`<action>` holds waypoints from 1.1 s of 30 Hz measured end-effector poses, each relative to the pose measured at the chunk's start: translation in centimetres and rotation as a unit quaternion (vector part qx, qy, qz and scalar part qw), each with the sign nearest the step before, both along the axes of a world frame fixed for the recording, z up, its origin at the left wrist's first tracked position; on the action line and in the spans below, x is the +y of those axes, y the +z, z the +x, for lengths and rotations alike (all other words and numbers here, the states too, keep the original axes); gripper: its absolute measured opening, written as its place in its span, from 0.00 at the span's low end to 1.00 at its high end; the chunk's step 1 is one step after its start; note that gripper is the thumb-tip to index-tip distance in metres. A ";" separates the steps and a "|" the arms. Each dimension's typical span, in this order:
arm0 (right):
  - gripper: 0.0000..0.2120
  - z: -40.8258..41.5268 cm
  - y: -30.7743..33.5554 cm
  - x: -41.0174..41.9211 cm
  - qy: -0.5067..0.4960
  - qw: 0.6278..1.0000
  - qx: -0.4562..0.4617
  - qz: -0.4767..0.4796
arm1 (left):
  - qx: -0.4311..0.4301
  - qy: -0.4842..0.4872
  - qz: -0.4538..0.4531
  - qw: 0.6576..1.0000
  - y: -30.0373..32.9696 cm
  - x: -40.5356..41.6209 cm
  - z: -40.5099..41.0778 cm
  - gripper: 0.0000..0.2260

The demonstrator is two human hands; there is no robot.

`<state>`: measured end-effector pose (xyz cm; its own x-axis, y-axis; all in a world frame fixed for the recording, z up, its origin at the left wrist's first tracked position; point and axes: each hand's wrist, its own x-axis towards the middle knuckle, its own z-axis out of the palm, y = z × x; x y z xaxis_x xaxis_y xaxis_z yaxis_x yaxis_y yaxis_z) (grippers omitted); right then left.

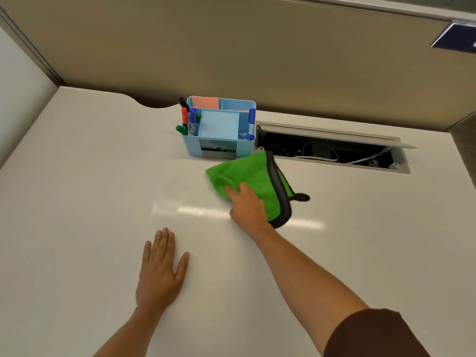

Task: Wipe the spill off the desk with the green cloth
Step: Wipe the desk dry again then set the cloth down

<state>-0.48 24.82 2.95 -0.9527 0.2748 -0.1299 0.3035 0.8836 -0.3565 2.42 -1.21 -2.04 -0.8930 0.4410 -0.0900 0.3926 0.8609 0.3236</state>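
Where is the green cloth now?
In the head view, the green cloth lies right of centre on the desk, under the right hand, before the blue organiser.

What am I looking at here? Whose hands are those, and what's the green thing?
This picture comes from a camera worn on a person's head, so you see what they see when they look down at their own arms. There is no machine here, only a person. The left hand lies flat and open on the white desk, touching nothing else. The right hand presses on a green cloth with a dark edge, used for wiping the desk. I can't make out a clear spill, only shiny light reflections. Behind the cloth stands a blue organizer with markers in it. To its right is an open hatch in the desk with cables inside.
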 end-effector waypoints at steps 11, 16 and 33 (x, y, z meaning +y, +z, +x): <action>0.27 -1.8 -0.1 -1.9 -0.095 0.995 0.018 -0.028 | 0.004 -0.002 -0.003 1.000 0.3 0.3 0.0 0.33; 0.26 -1.1 0.1 -7.8 0.053 0.998 -0.013 -0.036 | 0.005 -0.002 0.005 1.000 0.4 0.2 -0.1 0.33; 0.26 6.3 -0.5 -1.0 -0.035 0.999 -0.011 0.007 | -0.006 0.003 -0.003 1.000 0.0 -0.1 -0.1 0.34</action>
<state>5.84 23.84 2.41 -0.9279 0.3434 -0.1455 0.3728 0.8647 -0.3367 2.32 -1.26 -2.05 -0.8945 0.4346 -0.1043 0.3828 0.8655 0.3231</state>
